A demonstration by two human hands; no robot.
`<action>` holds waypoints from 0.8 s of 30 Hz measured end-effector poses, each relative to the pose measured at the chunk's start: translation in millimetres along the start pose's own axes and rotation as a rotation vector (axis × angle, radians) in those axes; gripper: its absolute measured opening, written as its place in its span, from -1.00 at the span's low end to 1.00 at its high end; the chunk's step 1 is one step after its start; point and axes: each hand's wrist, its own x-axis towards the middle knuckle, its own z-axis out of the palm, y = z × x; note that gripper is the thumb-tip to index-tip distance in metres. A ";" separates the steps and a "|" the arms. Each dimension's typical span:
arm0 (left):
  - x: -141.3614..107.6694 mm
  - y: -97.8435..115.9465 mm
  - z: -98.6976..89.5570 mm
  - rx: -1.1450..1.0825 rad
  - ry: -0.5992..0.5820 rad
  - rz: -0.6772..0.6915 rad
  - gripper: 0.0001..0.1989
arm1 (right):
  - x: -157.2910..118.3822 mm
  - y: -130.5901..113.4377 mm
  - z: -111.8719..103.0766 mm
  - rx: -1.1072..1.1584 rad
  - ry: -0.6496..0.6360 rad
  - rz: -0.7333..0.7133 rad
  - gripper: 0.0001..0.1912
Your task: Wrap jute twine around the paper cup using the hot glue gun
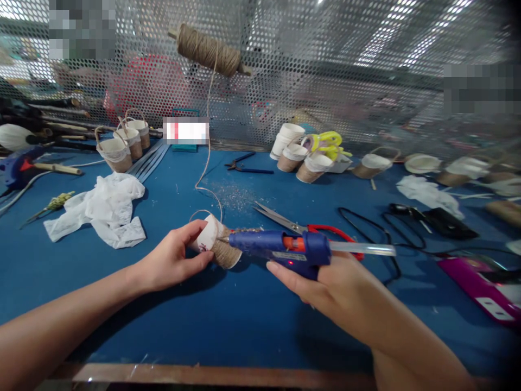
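Note:
A small white paper cup point(207, 234), partly wrapped in brown twine point(226, 254), lies on its side in my left hand point(179, 255), whose thumb and fingers pinch it near the rim. My right hand point(325, 282) is wrapped round a blue glue gun point(264, 244) with a clear glue stick point(366, 248) out of its back and a red light on its side. The gun's nozzle meets the cup at the edge of the twine. A loose strand point(208, 136) runs from the cup up to a twine spool point(208, 50).
Red-handled scissors point(285, 218) lie just behind the glue gun, with pliers point(248, 165) farther back. White lace point(101, 209) and wrapped cups point(116, 153) sit left. More cups point(313, 165), black cables point(366, 225) and a purple object point(474, 288) are to the right.

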 end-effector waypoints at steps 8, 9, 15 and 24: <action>0.5 1.0 -0.3 -0.022 0.001 0.000 -0.74 | 9.0 0.0 -3.3 -0.024 0.020 0.091 -0.76; 0.4 0.9 -0.4 -0.021 -0.001 0.003 -0.74 | 9.2 0.0 -3.1 -0.025 0.010 0.097 -0.71; -0.6 0.5 -1.4 -0.023 -0.007 0.027 -0.77 | 8.1 1.8 -2.2 -0.035 -0.049 0.094 -0.62; 2.8 1.2 0.9 -0.057 0.003 -0.008 -0.70 | 2.4 1.0 2.3 -0.105 0.008 -0.075 -0.70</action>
